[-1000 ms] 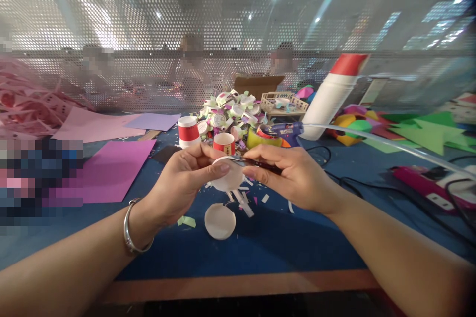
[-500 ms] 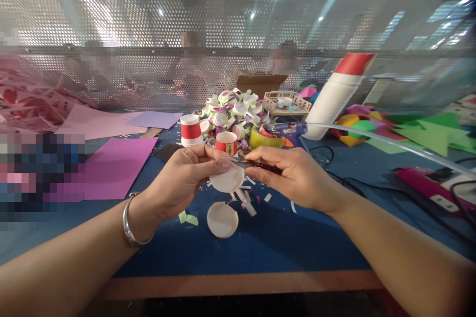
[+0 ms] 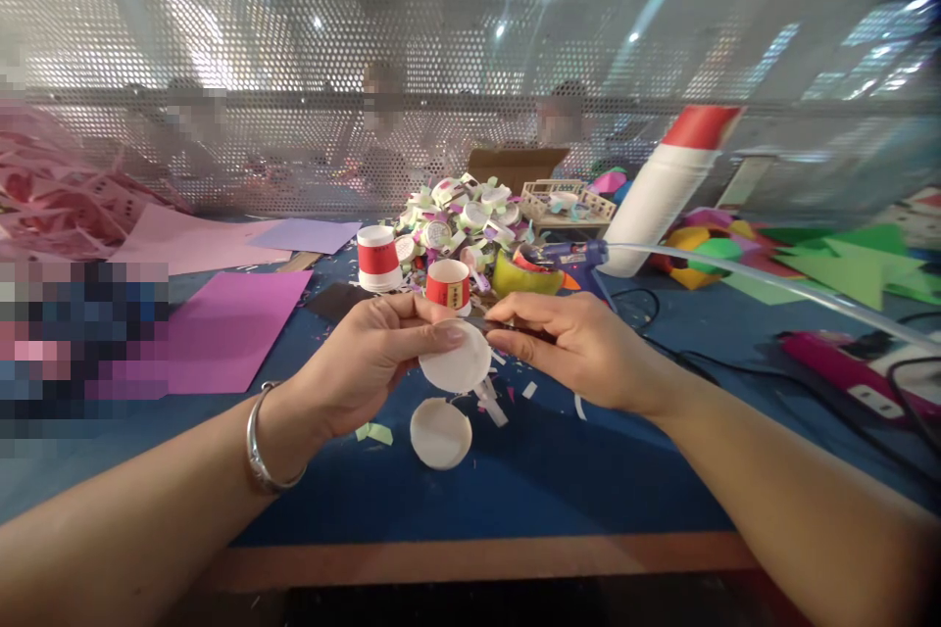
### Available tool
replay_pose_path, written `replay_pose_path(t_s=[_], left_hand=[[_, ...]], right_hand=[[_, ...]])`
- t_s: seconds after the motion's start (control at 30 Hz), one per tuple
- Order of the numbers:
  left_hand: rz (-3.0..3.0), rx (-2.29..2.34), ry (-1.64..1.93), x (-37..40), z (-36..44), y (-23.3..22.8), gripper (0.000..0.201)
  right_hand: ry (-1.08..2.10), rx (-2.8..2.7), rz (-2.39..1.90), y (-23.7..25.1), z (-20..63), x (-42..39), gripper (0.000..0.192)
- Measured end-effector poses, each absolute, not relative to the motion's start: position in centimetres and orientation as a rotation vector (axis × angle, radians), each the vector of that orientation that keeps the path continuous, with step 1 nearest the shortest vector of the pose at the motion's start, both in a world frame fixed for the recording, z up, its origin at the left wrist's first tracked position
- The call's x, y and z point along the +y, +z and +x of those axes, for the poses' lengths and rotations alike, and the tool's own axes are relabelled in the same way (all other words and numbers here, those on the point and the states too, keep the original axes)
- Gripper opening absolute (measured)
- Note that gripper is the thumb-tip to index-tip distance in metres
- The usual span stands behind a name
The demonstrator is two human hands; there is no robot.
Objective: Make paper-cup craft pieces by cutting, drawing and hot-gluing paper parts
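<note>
My left hand (image 3: pixel 374 343), with a silver bangle at the wrist, pinches a round white paper-cup bottom (image 3: pixel 456 362) by its upper left edge. At the disc's right edge my right hand (image 3: pixel 566 348) closes on a thin dark-handled tool (image 3: pixel 540 330), its tip at the rim; the fingers hide much of it. Below, a second white cup bottom (image 3: pixel 440 435) lies on the blue table. Just beyond my hands stand a short red paper cup (image 3: pixel 448 286) and a red-and-white cup stack (image 3: pixel 377 258).
Behind is a heap of cut cup bottoms and paper strips (image 3: pixel 470 216). A blue glue gun (image 3: pixel 577 260) and a tall leaning cup stack (image 3: pixel 662 201) are right of it. Cables and a pink power strip (image 3: pixel 845 372) lie right; purple card (image 3: pixel 235 328) lies left. Mesh rises behind.
The held cup bottom has shifted slightly right and down and turned a little more face-on. Less of the tool's metal shows at its rim. Both hands keep their grip.
</note>
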State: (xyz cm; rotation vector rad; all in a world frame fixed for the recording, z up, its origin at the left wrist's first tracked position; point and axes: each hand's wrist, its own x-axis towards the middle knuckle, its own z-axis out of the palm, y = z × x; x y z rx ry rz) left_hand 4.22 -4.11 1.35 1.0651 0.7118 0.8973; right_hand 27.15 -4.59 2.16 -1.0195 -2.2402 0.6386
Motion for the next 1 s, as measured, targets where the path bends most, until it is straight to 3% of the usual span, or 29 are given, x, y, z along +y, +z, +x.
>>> replay_pose_path(t_s=[0.47,1.0], left_hand=[[1.080,0.762,0.989,-3.6,4.2,1.1,0.021],[1.095,0.804,1.096,-4.0,4.6,1.0,0.032]], right_hand=[[0.771,-2.115,-1.072,1.5,27.1,-4.2,0.024],[1.212,-1.822,-0.998,1.3,25.7,-4.1,0.029]])
